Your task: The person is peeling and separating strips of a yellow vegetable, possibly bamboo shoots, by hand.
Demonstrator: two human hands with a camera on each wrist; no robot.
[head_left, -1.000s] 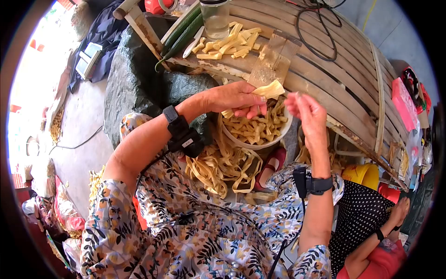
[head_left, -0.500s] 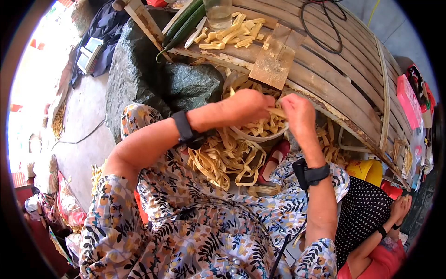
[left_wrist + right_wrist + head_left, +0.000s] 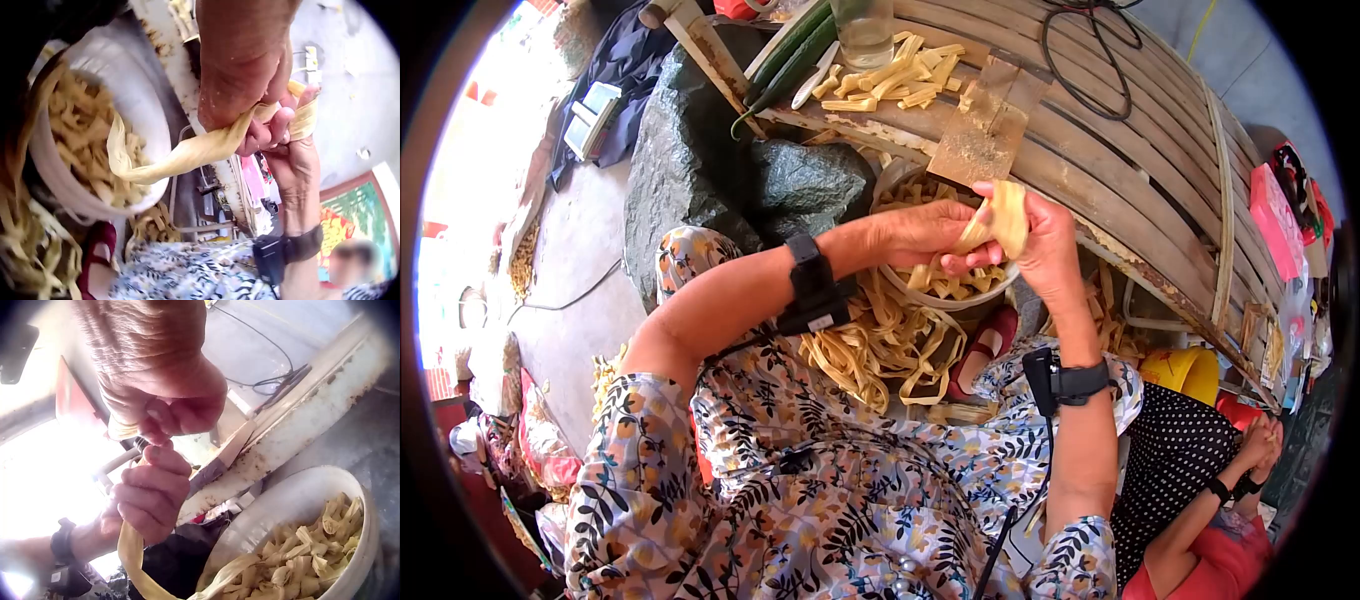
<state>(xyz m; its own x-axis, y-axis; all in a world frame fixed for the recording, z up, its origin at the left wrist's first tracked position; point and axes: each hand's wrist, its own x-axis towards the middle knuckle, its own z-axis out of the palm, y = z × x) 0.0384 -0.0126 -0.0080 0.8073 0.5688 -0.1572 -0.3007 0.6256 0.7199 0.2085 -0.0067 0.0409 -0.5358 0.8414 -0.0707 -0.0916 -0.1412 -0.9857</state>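
Both hands meet over a white bucket (image 3: 147, 94) with a long, flat, pale yellow strip (image 3: 1007, 215) between them. My left hand (image 3: 935, 235) pinches the strip, and one length of it (image 3: 194, 153) droops from these fingers toward the bucket. On the other side, my right hand (image 3: 1048, 248) holds a broad turn of the strip, which passes around its fingers in the left wrist view. Fingertips of the two hands come close together in the right wrist view. Short folded yellow pieces (image 3: 294, 565) fill much of the bucket.
A slatted wooden bench (image 3: 1100, 170) carries a small board (image 3: 985, 130), more yellow pieces (image 3: 900, 75), cucumbers (image 3: 785, 60), a glass jar (image 3: 866, 35) and a black cable (image 3: 1090, 60). Loose strips (image 3: 880, 345) lie below the bucket, near a red shoe (image 3: 985, 350). Another person's hands (image 3: 1260, 445) appear at right.
A second ago the left hand held a strip with the right hand apart. The hands then came together low over the bucket; now the strip is raised and spread between both.
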